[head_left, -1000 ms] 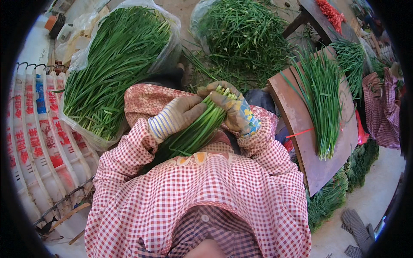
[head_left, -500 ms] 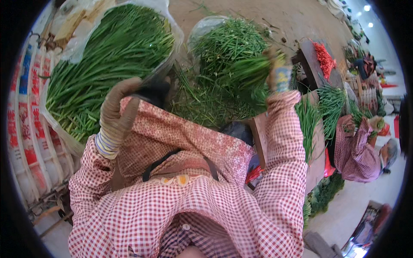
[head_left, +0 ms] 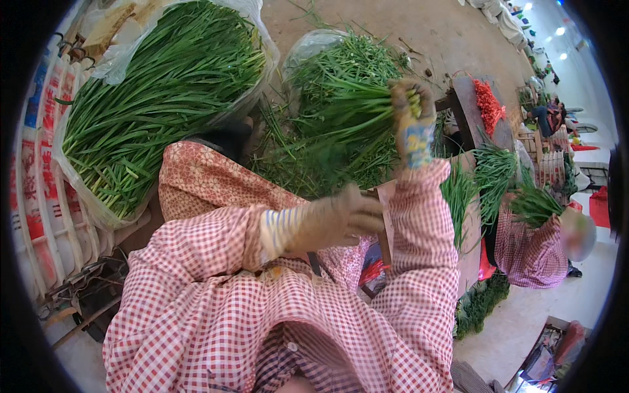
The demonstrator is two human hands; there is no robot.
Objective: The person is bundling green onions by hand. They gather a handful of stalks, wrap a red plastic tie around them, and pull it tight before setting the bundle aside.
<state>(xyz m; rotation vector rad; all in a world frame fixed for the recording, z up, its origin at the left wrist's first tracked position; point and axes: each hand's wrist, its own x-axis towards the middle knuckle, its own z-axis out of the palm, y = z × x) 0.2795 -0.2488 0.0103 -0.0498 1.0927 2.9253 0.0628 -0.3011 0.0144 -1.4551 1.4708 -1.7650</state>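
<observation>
My right hand [head_left: 413, 118], in a soiled work glove with a blue and yellow cuff, grips a bunch of garlic chives [head_left: 363, 108] near its pale ends. The green leaves trail leftward over a heap of loose chives and trimmings [head_left: 347, 62] in a clear plastic bag on the ground. My left hand [head_left: 334, 219], in a brown glove with a striped cuff, is held over my lap, thumb up and fingers stretched to the right; it holds nothing. At the far left lies a large pile of long chives [head_left: 170, 92] in a plastic liner.
A red-and-white slatted cart side [head_left: 49, 177] stands at the left. On the right, a low bench [head_left: 468, 262] bears chive bunches [head_left: 495, 170]; beyond it, red ties [head_left: 488, 105] lie on another bench. A co-worker in a checked top [head_left: 531, 249] sits there holding chives.
My left hand has swung from beside the large pile rightward across my lap. My right hand keeps its grip on the bunch and has shifted slightly left. The co-worker's chives have moved.
</observation>
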